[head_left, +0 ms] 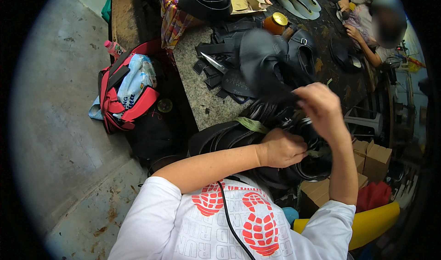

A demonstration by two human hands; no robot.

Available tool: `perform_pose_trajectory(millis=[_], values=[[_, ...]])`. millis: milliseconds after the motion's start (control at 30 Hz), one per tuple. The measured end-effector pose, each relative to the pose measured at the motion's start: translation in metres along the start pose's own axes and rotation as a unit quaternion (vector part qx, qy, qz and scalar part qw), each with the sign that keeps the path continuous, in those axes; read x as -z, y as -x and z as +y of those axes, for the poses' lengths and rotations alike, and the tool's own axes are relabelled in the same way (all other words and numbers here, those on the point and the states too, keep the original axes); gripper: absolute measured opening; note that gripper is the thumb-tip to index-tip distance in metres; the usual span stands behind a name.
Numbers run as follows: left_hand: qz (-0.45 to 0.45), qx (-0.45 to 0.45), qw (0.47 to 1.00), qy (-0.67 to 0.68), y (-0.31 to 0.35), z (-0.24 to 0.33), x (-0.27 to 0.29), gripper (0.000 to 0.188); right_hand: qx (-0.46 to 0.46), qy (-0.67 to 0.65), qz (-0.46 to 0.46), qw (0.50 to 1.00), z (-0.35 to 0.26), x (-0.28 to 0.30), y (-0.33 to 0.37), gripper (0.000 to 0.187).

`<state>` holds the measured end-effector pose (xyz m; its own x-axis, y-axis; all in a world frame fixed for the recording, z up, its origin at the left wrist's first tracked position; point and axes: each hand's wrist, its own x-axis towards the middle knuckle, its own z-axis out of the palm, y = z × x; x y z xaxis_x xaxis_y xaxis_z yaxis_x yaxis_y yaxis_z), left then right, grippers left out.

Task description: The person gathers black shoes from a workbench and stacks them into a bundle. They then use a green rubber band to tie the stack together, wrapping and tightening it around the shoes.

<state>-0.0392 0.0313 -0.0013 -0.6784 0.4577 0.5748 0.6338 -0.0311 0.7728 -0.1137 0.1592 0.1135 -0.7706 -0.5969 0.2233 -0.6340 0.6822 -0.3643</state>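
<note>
My right hand (319, 106) is raised, with thumb and fingers closed on the edge of a black shoe upper (261, 53). Motion smears that upper, which hangs over the table beyond the hand. Lower down, my left hand (282, 149) is curled into a fist against a bundle of black shoe uppers (216, 138) in front of my chest, gripping it; its fingertips are partly hidden. A pale green strip (252, 124) lies across the bundle. Just past it, a black buckled shoe (303, 51) and scissors (213, 62) lie among black pieces.
An orange jar with a yellow lid (276, 23) and pale sandals (298, 2) stand farther back on the dark table (340, 83). A red-and-black bag (110, 99) is at left, cardboard boxes (374, 159) at right. Another person (367, 30) sits across the table.
</note>
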Motion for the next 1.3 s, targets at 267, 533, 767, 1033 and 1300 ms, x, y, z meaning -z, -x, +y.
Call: perform_pose_trajectory(millis=[267,533,767,1033,1300], values=[[0.002,0.01,1.0,0.012,0.004,-0.001,-0.002,0.016,0.088,0.018,0.043,0.995,-0.013,-0.009,-0.016,0.031],[0.046,0.006,0.998,0.032,0.003,-0.005,-0.006,0.018,0.083,-0.011,-0.061,0.995,-0.021,-0.038,-0.031,0.034],[0.005,0.02,0.999,0.029,0.006,-0.002,-0.002,0.016,-0.134,-0.241,0.019,0.961,-0.008,0.008,-0.025,0.037],[-0.011,0.008,1.0,0.014,0.004,-0.003,0.0,0.016,0.049,-0.046,0.006,0.998,-0.027,0.033,-0.036,0.033],[0.005,-0.001,1.0,0.031,0.004,-0.001,0.001,0.018,0.098,0.086,-0.087,0.988,-0.033,0.001,-0.042,0.033]])
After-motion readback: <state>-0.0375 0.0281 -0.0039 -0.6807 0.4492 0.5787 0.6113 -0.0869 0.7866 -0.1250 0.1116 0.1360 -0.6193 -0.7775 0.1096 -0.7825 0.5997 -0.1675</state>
